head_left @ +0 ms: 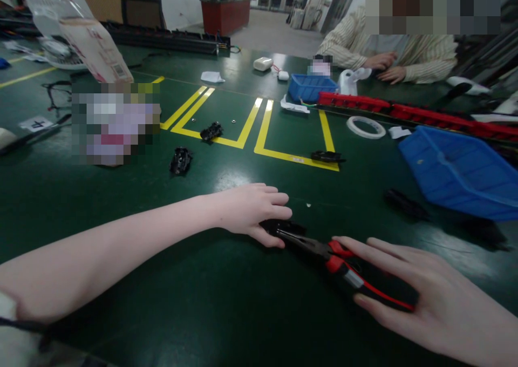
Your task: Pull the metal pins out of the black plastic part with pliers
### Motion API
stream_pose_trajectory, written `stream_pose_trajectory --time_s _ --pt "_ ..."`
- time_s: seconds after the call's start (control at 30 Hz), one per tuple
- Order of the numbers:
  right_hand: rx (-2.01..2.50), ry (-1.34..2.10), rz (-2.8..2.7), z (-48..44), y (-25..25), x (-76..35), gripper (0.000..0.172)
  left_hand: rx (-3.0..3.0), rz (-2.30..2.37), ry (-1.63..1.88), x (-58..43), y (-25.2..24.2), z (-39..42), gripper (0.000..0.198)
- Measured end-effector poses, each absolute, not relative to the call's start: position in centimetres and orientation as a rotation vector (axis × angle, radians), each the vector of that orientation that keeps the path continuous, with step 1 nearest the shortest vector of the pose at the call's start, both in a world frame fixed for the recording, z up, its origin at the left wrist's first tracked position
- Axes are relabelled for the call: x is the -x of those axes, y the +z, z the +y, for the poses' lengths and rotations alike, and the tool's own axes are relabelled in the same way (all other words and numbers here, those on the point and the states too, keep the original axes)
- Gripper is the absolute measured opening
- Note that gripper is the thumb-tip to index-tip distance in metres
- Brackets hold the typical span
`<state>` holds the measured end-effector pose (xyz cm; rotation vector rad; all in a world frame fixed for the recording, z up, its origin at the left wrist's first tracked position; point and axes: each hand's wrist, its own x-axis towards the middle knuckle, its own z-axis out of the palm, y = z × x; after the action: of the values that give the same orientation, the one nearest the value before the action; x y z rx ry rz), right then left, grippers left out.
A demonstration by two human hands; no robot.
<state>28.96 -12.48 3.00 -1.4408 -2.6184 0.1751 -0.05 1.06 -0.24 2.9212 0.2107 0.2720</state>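
Observation:
My left hand (254, 210) is closed around one end of a small black plastic part (294, 228), low over the green table. In my right hand (437, 291) are long-nose pliers (356, 275) with red and black handles. Their jaws point left and meet the black part beside my left thumb; whether they pinch it I cannot tell. Two similar black parts, one on the yellow tape (211, 131) and one nearer me (181, 161), lie beyond my left arm. Another dark piece (327, 157) rests at the right tape corner.
A blue bin (465, 172) stands at the right, with dark parts (407, 204) before it. Behind it are a roll of white tape (366, 127) and a long red strip (404, 113). A smaller blue bin (311, 88) stands farther back. Across the table sits a person (388, 54).

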Motion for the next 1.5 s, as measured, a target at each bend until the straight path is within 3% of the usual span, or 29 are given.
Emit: stream_pose_trajectory --time_s 0.57,0.8,1.13,1.5 --pt "1.47 0.16 -2.626 -13.4 1.2 -30.8 0.07 -2.873 0.281 0.302 0.4 -0.2 0.6 0.039" --pt "1.608 0.443 -2.428 -13.1 1.7 -29.4 0.058 -2.856 0.298 0.344 0.5 -0.4 0.4 0.04" --pt "1.732 0.555 -2.393 -13.1 2.7 -28.6 0.046 -2.823 0.285 0.35 0.6 -0.3 0.5 0.049" --pt "1.709 0.556 -2.391 -13.1 2.3 -28.9 0.054 -2.819 0.25 0.304 0.8 0.3 0.5 0.056"
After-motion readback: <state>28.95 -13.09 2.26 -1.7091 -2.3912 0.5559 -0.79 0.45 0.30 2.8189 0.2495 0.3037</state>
